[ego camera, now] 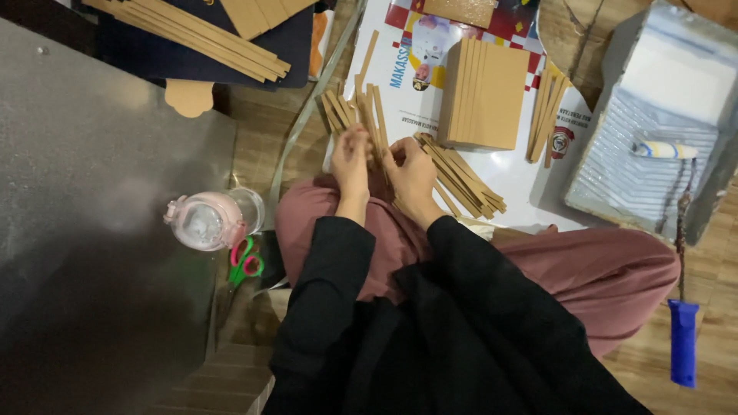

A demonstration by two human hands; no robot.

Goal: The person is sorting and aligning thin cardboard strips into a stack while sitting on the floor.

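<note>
I sit cross-legged on a wooden floor (715,253), looking down over my black sleeves and dusty-pink trousers. Both my hands meet just past my knees. My left hand (352,163) and my right hand (415,175) are side by side, nearly touching, and the fingers of both are closed around a small bundle of thin tan card strips (374,119). The strips stick out beyond my fingertips, pointing away from my body, their long axis running roughly straight ahead and fanning a little at the far ends. Both hands are equally near them; the bundle sits between the two grips.

The strips rest over a glossy white printed sheet (538,196) spread on the floor. At the near right edge of that sheet, just beside my right hand, lies a loose pile of more strips (465,180), angled toward the lower right. Further out on the sheet stands a neat stack of tan card panels (486,94), with a few more strips (544,115) leaning beside it. Off the sheet's right edge is a grey paint tray (653,154) holding a roller (665,150). To my left, a pink-lidded jar (211,220) lies beside pink-and-green scissors (246,261).
</note>
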